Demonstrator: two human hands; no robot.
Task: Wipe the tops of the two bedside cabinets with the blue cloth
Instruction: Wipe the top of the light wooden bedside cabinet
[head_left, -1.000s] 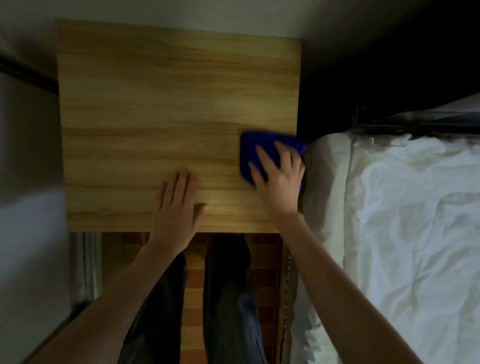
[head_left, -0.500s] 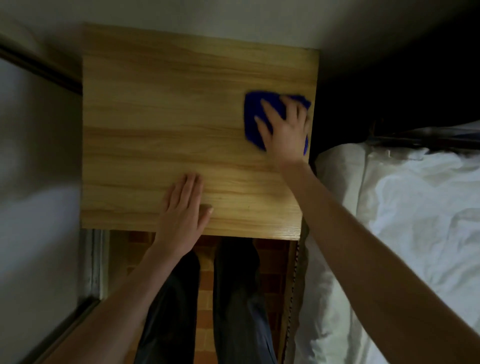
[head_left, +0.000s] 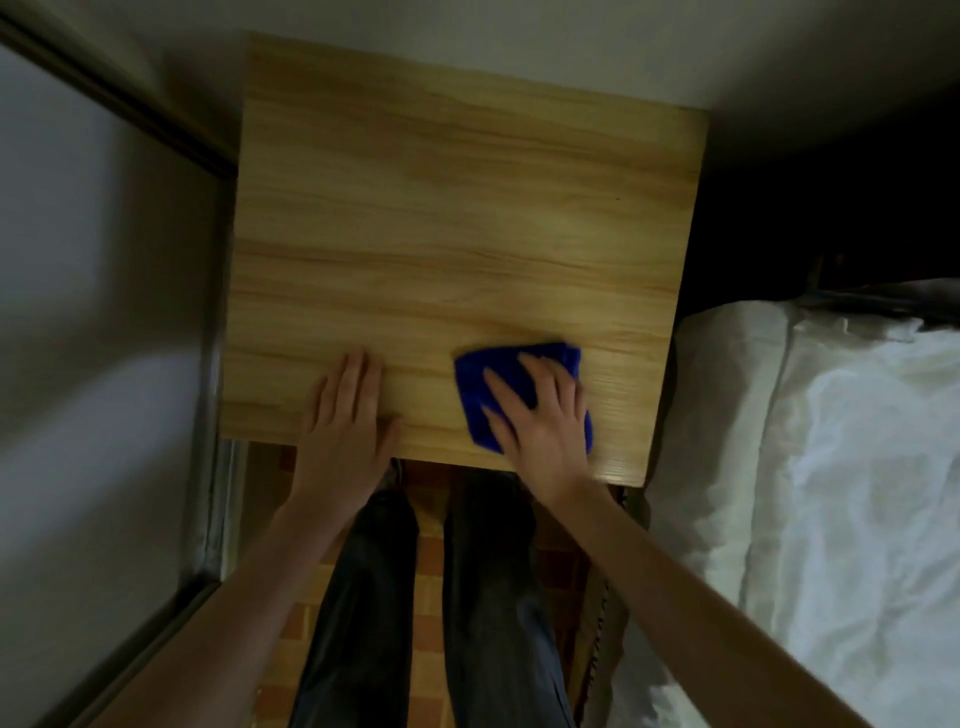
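Currently right hand (head_left: 545, 431) presses small soft blue cloth (head_left: 472, 400) flat, fingers spread, at front-right of 1 light wooden bedside cabinet top (head_left: 441, 234). Left hand (head_left: 343, 421) lies flat, fingers together. Cloth looks light and limp, so palm pressure suits it.

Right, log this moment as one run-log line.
right hand: pressing folded blue cloth, near front edge | left hand: flat on square light-wood cabinet top | step: wiping
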